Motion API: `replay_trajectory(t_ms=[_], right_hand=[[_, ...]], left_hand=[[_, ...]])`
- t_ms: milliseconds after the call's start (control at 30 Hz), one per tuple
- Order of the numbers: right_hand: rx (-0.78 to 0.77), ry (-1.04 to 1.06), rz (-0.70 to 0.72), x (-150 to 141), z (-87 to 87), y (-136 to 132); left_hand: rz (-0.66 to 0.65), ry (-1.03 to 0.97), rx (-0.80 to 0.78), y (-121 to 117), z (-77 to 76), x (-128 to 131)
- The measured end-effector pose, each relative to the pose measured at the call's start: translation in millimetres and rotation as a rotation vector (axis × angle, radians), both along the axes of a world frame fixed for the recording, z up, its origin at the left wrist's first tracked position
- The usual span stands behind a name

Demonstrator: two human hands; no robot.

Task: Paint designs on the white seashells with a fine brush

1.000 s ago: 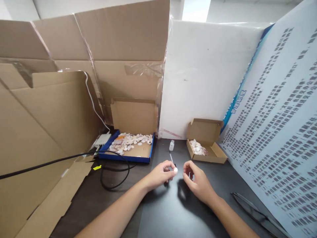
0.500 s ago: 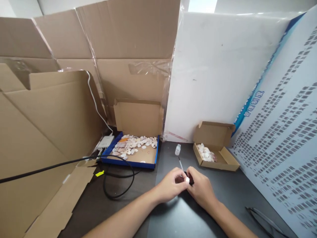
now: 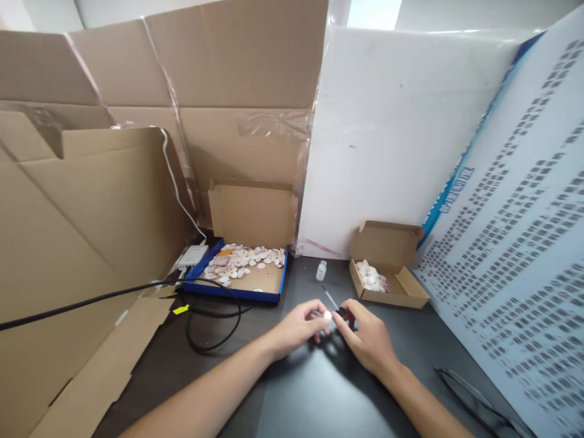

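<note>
My left hand is closed, pinching a small white shell between thumb and fingertips. Close beside it, my right hand grips the black cap of a brush applicator, whose thin pale stem and dark tip slant up and left, away from the shell. A small gap separates the two hands. Beyond them a little clear bottle with a whitish label stands on the dark table without a cap. What the bottle holds is too small to make out.
At the left a blue-edged box holds many loose shells. An opened cardboard box with white shells sits at the right. A black cable loops left of my hands. Dark-framed glasses lie at lower right.
My hands have moved slightly apart, and the shell has shifted left, away from the right hand. The brush now leans further left, with more of the black cap showing. The view has shifted a little.
</note>
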State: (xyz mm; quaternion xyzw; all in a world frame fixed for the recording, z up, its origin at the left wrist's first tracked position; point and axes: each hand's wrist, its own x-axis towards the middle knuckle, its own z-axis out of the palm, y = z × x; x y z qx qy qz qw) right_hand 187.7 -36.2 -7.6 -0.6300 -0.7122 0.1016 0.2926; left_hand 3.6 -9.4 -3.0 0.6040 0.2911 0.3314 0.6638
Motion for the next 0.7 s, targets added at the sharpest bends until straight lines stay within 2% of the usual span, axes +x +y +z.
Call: replay_trajectory(t_ms=[133, 267, 467, 700], right_hand=[[-0.047, 0.087, 0.036, 3.7, 5.7, -4.4], [-0.073, 0.136, 0.107, 7.8, 10.4, -6.6], [-0.109, 0.114, 0.141, 11.7, 13.7, -9.7], [-0.153, 0.105, 0.169, 9.6, 11.7, -8.5]], left_hand=[[0.055, 0.073, 0.059, 4.9, -5.5, -1.4], [0.078, 0.069, 0.073, 5.8, -4.5, -1.1], [0.147, 0.03, 0.029, 9.6, -3.6, -2.3], [0.136, 0.045, 0.079, 10.0, -4.6, -2.4]])
